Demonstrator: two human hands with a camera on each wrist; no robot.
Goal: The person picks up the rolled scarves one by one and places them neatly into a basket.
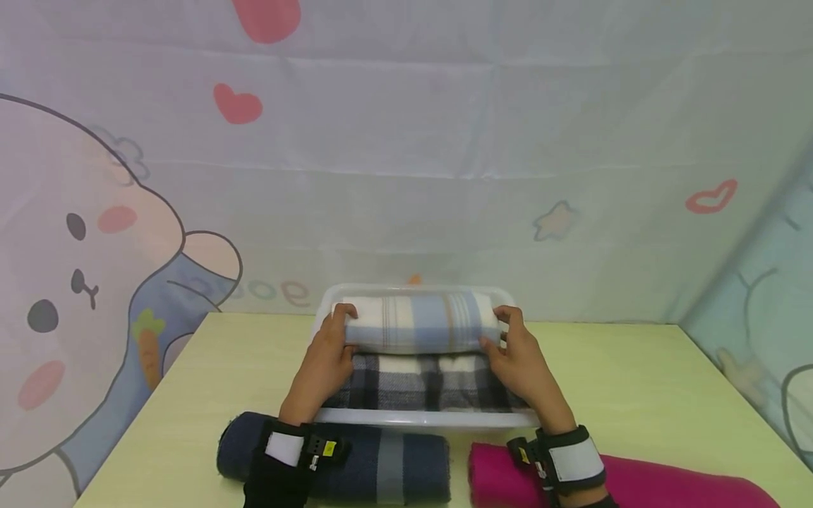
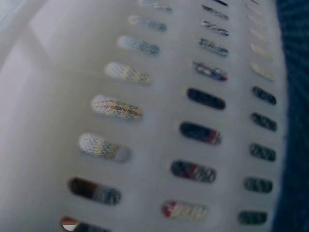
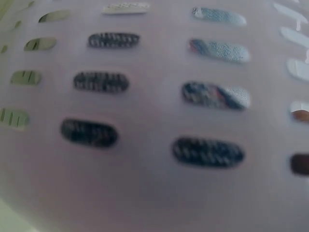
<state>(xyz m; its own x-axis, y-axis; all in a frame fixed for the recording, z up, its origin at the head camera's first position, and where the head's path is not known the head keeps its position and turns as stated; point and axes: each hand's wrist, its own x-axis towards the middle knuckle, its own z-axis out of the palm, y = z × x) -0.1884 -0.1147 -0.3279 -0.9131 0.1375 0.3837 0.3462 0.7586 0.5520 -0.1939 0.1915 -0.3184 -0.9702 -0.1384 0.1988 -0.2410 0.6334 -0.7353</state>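
Four rolled towels are in view, and one white basket (image 1: 425, 419) that stands at the middle of the tabletop (image 1: 635, 395), toward its far edge. Two of the towels lie inside the basket. The pale towel (image 1: 420, 323), cream with light blue stripes, lies along the far wall, and the plaid towel (image 1: 422, 382), black and white, lies just in front of it, touching it.

Both hands hold the pale towel, one at each end. The left hand (image 1: 330, 346) curls its fingers over the left end with the thumb below. The right hand (image 1: 517, 349) grips the right end the same way. Each wrist wears a black strap.

The other two towels lie on the tabletop along its near edge, outside the basket. The navy towel (image 1: 381, 462), with a grey stripe, lies under the left forearm, and the pink towel (image 1: 641, 483) lies under the right wrist and runs toward the near right corner.

Both wrist views show only the basket's slotted wall (image 2: 154, 125) close up and blurred, with towel fabric visible through the slots (image 3: 207, 152).
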